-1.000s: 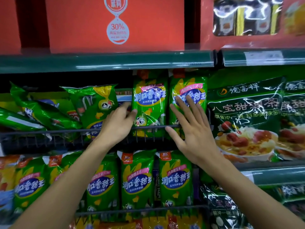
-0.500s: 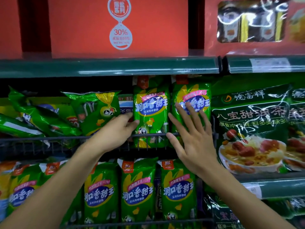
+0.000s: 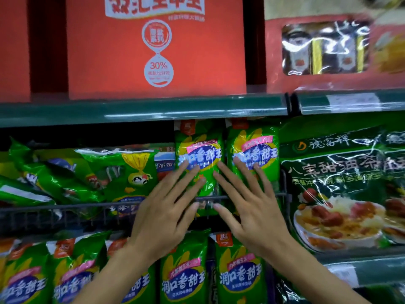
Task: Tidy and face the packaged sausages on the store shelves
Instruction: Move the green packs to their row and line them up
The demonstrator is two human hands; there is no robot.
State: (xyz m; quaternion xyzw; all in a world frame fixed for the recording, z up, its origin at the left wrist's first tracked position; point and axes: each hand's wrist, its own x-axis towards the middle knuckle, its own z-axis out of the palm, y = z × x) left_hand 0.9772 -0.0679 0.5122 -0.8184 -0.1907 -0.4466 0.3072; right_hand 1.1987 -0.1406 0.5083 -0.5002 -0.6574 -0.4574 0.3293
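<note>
Two green sausage packs stand upright in the middle wire basket (image 3: 65, 208): a left pack (image 3: 198, 150) and a right pack (image 3: 255, 145). My left hand (image 3: 166, 213) lies flat with spread straight fingers against the left pack's front. My right hand (image 3: 247, 207) presses flat with spread fingers across the gap and onto the right pack. Left of them, several green packs (image 3: 54, 183) lie tipped over and jumbled, one (image 3: 129, 172) showing its cartoon face. A row of upright green packs (image 3: 186, 275) fills the basket below.
Large dark green packs (image 3: 341, 183) with a food-bowl picture stand to the right. Red boxes (image 3: 153, 51) sit on the green shelf (image 3: 142, 109) above, one (image 3: 324, 49) with a clear window. A price label (image 3: 350, 101) is on the shelf edge at right.
My left hand slid right from beside the cartoon-face pack and opened flat onto the left upright pack. My right hand shifted slightly left. The view tilted upward.
</note>
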